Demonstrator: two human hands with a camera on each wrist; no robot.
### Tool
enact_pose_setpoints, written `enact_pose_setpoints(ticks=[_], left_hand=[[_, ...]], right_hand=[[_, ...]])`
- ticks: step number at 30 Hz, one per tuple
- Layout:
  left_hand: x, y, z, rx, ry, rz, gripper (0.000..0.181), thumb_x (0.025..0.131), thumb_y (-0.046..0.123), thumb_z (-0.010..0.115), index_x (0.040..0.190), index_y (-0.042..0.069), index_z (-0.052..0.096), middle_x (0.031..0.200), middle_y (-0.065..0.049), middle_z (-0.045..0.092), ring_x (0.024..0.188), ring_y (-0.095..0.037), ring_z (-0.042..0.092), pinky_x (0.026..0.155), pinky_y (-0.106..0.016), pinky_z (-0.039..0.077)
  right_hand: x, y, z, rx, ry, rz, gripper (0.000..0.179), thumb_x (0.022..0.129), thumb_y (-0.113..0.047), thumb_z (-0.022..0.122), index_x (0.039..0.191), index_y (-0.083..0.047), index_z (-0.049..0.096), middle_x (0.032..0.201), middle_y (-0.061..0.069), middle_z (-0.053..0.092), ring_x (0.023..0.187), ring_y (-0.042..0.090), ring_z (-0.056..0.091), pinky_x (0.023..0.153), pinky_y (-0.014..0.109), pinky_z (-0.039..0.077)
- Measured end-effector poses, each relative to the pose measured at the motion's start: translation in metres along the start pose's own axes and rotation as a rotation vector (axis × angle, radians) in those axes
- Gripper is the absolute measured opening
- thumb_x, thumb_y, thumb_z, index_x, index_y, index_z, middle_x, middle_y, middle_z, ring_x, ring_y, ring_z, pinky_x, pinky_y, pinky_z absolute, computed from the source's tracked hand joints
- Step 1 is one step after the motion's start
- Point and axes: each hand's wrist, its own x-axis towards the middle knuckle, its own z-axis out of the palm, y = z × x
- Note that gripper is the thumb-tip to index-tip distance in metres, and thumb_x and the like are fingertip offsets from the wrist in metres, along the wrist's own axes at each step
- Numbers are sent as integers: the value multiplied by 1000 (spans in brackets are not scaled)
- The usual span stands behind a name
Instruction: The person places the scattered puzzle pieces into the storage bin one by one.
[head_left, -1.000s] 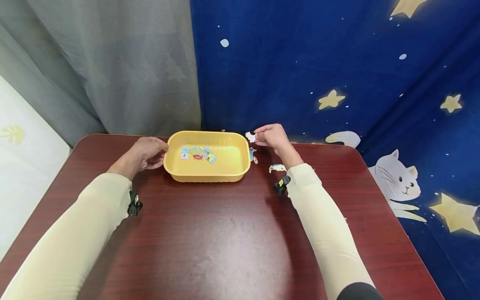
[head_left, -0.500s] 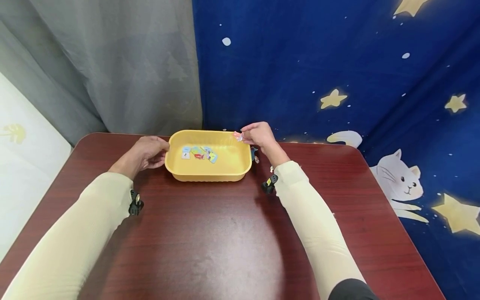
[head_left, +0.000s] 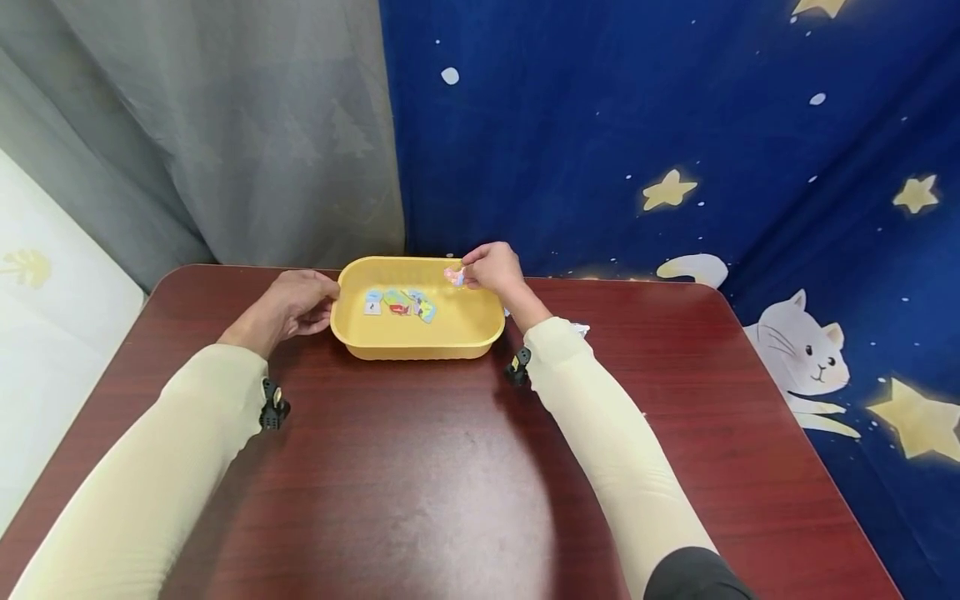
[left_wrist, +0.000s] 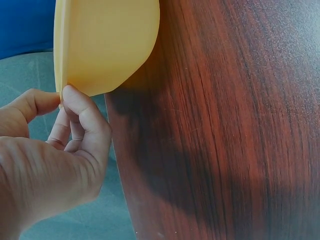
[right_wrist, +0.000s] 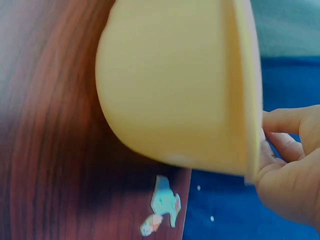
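A yellow plastic basin (head_left: 468, 323) stands near the back edge of the table. My left hand (head_left: 296, 304) pinches its left rim between thumb and fingers, seen closely in the left wrist view. Over the basin's right part, my right hand (head_left: 495, 268) pinches a small pinkish, irregular puzzle piece (head_left: 453, 276). That piece is out of sight behind the basin wall in the right wrist view. Several colourful flat puzzle pieces (head_left: 397, 303) lie on the basin floor, left of its middle.
A pale blue-green piece (right_wrist: 164, 199) and a small orange-white piece (right_wrist: 150, 225) lie on the table just outside the basin's right end. A whitish piece (head_left: 580, 329) shows beside the right sleeve. Curtains (head_left: 525, 125) hang behind the dark red-brown table (head_left: 420, 467).
My right hand has carried the pinkish puzzle piece leftward, from beyond the basin's right rim to over its inside. The left hand keeps its pinch on the left rim.
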Motion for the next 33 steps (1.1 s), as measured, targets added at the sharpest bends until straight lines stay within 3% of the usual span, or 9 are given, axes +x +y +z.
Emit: enact_pose_setpoints(ticks=[8,11,18,33], left_hand=[[1,0,0,-4,-11,16,24,91,14,53,113,6,50,63,3,57,53,-7,56,56,-22,55],[1,0,0,1,-7,17,25,91,14,53,114,6,49,64,3,56,53,-7,57,56,-23,56],[0,0,0,-3,-6,14,25,91,14,53,115,5,49,64,2,56,54,-8,57,57,-22,55],[0,1,0,4,-4,8,26,93,16,53,116,6,50,66,1,56,54,-9,57,60,-24,57]], right_hand=[[5,1,22,-98,2,-26,9,83,2,69,90,-3,73,85,12,72,72,20,72,72,34,60],[6,2,28,-133,2,-16,9,82,1,70,88,-4,73,81,9,72,71,20,72,65,29,59],[7,11,35,-272,2,-49,11,81,-3,67,87,-10,74,76,6,73,53,6,61,54,16,50],[10,17,47,-277,13,20,18,79,2,63,88,-9,74,65,-2,64,50,6,54,46,15,43]])
